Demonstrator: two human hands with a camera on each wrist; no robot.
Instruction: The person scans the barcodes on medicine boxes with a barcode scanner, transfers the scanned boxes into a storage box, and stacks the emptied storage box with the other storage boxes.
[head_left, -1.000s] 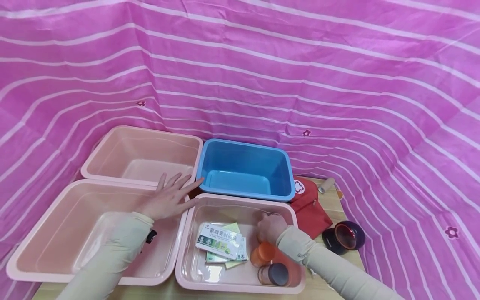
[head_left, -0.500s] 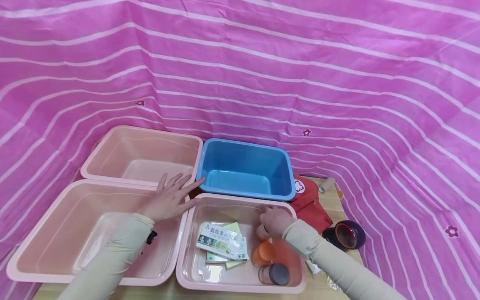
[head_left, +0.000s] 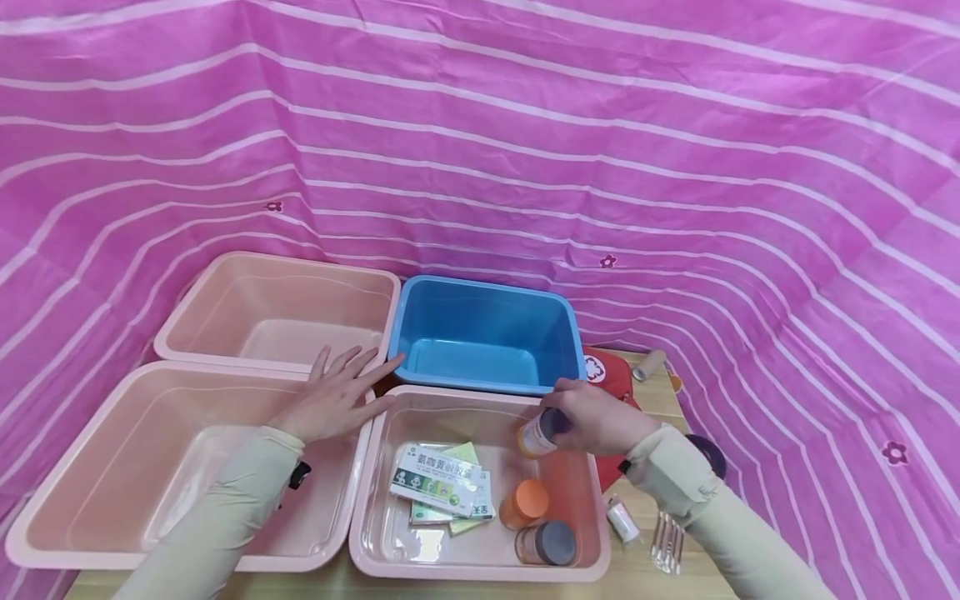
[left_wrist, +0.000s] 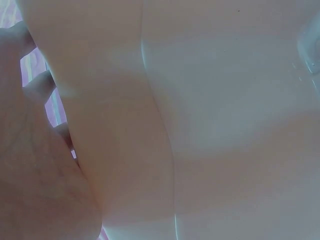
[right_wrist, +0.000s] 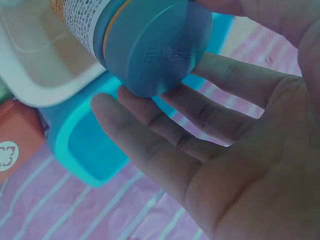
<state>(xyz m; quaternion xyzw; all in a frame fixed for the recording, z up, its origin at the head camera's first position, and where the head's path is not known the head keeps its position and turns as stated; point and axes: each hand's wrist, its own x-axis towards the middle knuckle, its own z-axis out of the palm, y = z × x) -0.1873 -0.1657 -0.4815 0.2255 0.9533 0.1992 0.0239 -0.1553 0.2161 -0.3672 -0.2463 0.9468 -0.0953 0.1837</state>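
My right hand (head_left: 600, 417) pinches a small amber bottle (head_left: 534, 439) by its dark cap, tilted over the back right of the front pink bin (head_left: 480, 573). Up close in the right wrist view, the cap (right_wrist: 160, 55) sits between thumb and fingers, with a printed label (right_wrist: 85, 22) beyond it. My left hand (head_left: 333, 400) rests with spread fingers across the rims where the bins meet. Inside the front bin lie a few flat medicine boxes (head_left: 435, 483), an orange-capped bottle (head_left: 525, 504) and another dark-capped bottle (head_left: 547, 543).
A blue bin (head_left: 487, 387) stands behind, beside two pink bins (head_left: 281, 367) (head_left: 187, 371). Right of them are a red pouch (head_left: 617, 375), a rolled bandage (head_left: 648, 365), a small white packet (head_left: 622, 519), several thin sticks (head_left: 667, 543) and a dark round object (head_left: 707, 454).
My right hand has lifted the bottle from the bin floor, moving up and to the right. More of the small items on the table now shows. My left hand stays put.
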